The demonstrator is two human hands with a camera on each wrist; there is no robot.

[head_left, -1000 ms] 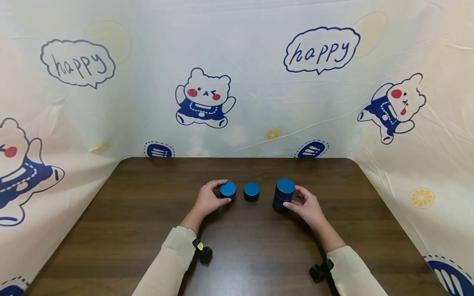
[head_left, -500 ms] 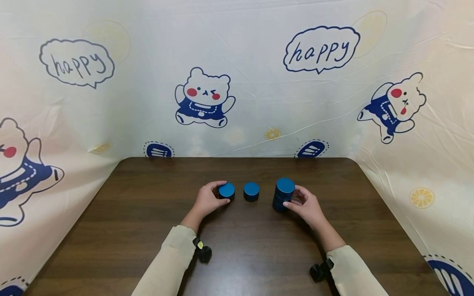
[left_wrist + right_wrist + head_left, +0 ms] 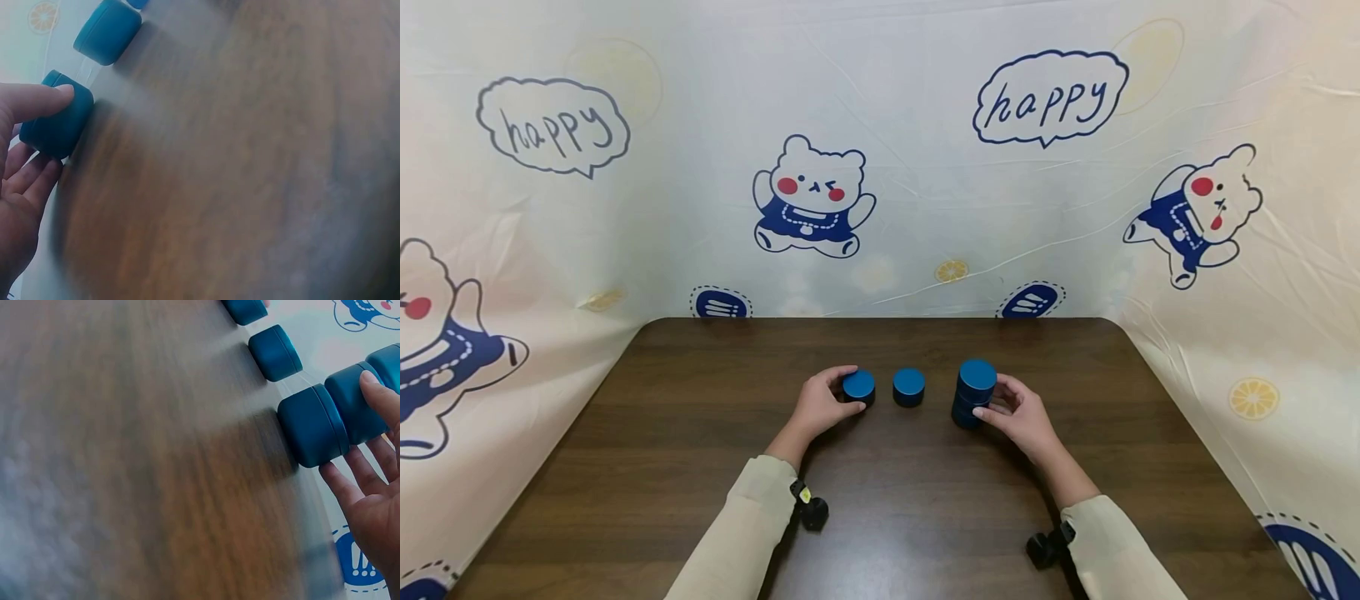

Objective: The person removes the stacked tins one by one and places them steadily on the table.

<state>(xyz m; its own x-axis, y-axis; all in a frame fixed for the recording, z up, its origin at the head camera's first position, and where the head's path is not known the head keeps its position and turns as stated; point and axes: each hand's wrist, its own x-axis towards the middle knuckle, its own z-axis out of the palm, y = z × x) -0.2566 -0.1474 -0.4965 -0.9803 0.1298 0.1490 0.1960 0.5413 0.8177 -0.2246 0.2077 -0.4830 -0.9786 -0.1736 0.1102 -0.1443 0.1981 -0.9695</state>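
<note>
My left hand [image 3: 822, 410] pinches a small round blue tin [image 3: 859, 385] between thumb and fingers; the tin stands on the table. In the left wrist view its lid seam shows near the thumb. Just to its right stands a second blue tin [image 3: 909, 385], touched by neither hand. Farther right rises an upright stack of blue tins [image 3: 977, 379]. Around the stack's right side my right hand [image 3: 1021, 421] curls its fingers. Seen from the right wrist, the stack has three tins, and the thumb lies against the middle tin [image 3: 353, 406].
All the tins stand on a dark brown wooden table [image 3: 880, 500], toward its far side. Behind it hangs a pale curtain [image 3: 925, 183] printed with bears and "happy" bubbles. A small black camera [image 3: 815, 512] is strapped to the left wrist, another black camera [image 3: 1043, 550] to the right.
The left hand and its tin have shifted very slightly left, widening the gap to the lone tin. The right hand and the stack have not visibly moved.
</note>
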